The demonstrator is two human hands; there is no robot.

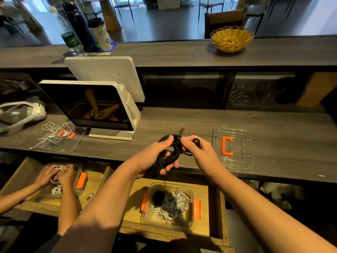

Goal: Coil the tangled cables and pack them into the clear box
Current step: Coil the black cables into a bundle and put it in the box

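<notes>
the left hand is wrapped round a bundle of black cable, thumb over the top and fingers curled beneath, holding the loops together above the edge of the counter. the right hand pinches the loose end of that same cable, a small loop showing over its knuckles, just beside the bundle. both forearms reach forward from below, the left angled in from the lower left, the right from the lower right, wrists nearly meeting at the coil.

this looks like the winding step: the coil is mostly formed and the tail is being brought round it. the next move likely calls for the right hand to wrap or tuck that end so the loops stay put while the left keeps its grip, then a lowering to the box.

below the hands, in an open wooden drawer, sits the clear box with orange latches, already holding white cables and one dark coil. its lid lies on the counter to the right. further left, another person's hands work white cable in a second box, and a screen stands on the counter behind.
</notes>
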